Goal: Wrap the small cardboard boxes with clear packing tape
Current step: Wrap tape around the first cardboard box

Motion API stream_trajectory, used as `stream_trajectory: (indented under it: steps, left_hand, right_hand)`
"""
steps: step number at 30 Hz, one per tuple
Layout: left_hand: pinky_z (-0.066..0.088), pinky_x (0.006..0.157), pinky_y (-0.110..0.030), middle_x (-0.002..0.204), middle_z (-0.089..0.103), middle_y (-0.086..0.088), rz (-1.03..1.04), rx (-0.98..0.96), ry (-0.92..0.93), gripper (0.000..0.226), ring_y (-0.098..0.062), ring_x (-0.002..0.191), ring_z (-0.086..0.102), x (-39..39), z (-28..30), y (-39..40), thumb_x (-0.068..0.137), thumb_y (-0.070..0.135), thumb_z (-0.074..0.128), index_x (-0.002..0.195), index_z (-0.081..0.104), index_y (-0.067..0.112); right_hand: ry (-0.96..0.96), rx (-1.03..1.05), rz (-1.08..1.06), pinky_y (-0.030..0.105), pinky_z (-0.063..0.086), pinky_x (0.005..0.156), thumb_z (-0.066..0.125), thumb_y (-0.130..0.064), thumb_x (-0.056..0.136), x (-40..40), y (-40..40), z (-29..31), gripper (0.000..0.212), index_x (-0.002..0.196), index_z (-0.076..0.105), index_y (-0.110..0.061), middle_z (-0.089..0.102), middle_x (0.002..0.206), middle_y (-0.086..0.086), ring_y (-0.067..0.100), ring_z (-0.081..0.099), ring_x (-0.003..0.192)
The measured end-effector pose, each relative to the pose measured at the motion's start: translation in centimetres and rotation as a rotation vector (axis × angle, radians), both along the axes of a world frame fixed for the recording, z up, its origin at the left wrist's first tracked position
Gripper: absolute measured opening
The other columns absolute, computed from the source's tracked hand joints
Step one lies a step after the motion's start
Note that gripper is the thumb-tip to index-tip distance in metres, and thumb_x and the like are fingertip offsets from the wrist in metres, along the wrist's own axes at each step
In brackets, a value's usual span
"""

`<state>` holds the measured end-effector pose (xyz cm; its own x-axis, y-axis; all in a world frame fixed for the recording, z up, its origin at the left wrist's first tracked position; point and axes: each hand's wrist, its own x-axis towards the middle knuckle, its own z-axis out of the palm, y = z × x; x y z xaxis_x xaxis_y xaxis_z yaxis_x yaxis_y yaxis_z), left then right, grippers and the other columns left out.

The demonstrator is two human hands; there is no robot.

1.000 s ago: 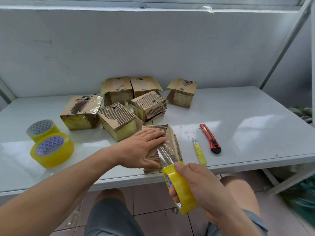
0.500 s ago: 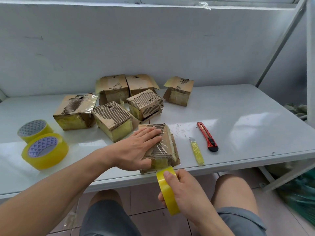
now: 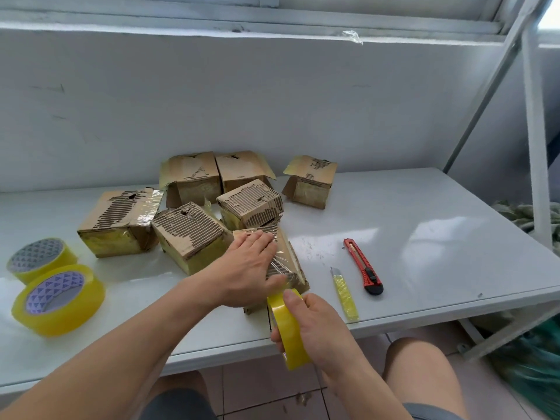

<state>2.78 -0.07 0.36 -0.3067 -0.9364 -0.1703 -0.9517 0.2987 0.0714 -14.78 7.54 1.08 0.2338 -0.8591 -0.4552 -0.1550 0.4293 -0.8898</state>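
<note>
Head view, white table [image 3: 424, 237], pale wall [image 3: 272, 101], window frame [image 3: 272, 13]

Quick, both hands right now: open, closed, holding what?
Left hand: open, fingers flat, pressing down on the box.
Right hand: closed around the tape roll, at the table's near edge.

tape rolls [image 3: 57, 298]: yellow, blue-triangle white cores | boxes [image 3: 189, 234]: brown, striped tears | cutter [image 3: 363, 266]: red-black | table [image 3: 424, 237]: white
</note>
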Motion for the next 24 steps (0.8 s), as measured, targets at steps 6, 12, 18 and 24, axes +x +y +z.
stream_trajectory:
  steps: [6, 12, 18, 24]
  left_hand:
    - [-0.014, 0.123, -0.038, 0.169, -0.012, -0.005, 0.04, 0.05, -0.066, 0.095, -0.02, 0.154, -0.016, 0.0, 0.3, -1.0, 0.095, 0.073, 0.029, 0.161, -0.004, 0.013]
    - [-0.01, 0.125, -0.042, 0.168, -0.016, -0.007, 0.027, 0.079, -0.127, 0.09, -0.022, 0.154, -0.018, 0.1, 0.4, -1.5, 0.098, 0.069, 0.025, 0.16, -0.007, 0.013]
    - [-0.011, 0.125, -0.042, 0.168, -0.015, -0.008, 0.019, 0.044, -0.142, 0.085, -0.024, 0.154, -0.017, 0.6, 0.5, -2.6, 0.1, 0.067, 0.02, 0.16, -0.007, 0.014]
    - [-0.003, 0.123, -0.034, 0.169, 0.003, -0.003, 0.079, -0.036, 0.048, 0.095, -0.02, 0.155, -0.001, 1.5, 0.7, -2.1, 0.088, 0.077, 0.018, 0.161, 0.013, 0.016]
  right_hand:
    - [-0.033, 0.012, 0.069, 0.029, 0.056, 0.065, 0.055, -0.035, 0.102, -0.4, -0.3, -0.5, 0.027, 0.111, 0.055, -0.009, 0.075, 0.08, 0.012, 0.016, 0.068, 0.066]
    - [0.008, 0.005, 0.129, 0.022, 0.054, 0.058, 0.056, -0.035, 0.102, -0.2, -0.9, -0.3, 0.028, 0.111, 0.056, -0.009, 0.074, 0.076, 0.008, 0.013, 0.066, 0.061]
    - [-0.019, -0.01, 0.124, 0.028, 0.056, 0.063, 0.058, -0.04, 0.101, 0.4, -1.7, -0.5, 0.032, 0.111, 0.056, -0.01, 0.076, 0.078, 0.007, 0.016, 0.067, 0.065]
    - [-0.01, -0.053, 0.154, 0.037, 0.06, 0.078, 0.062, -0.049, 0.095, 0.2, -2.3, -1.0, 0.036, 0.109, 0.059, -0.016, 0.078, 0.089, 0.006, 0.015, 0.072, 0.076]
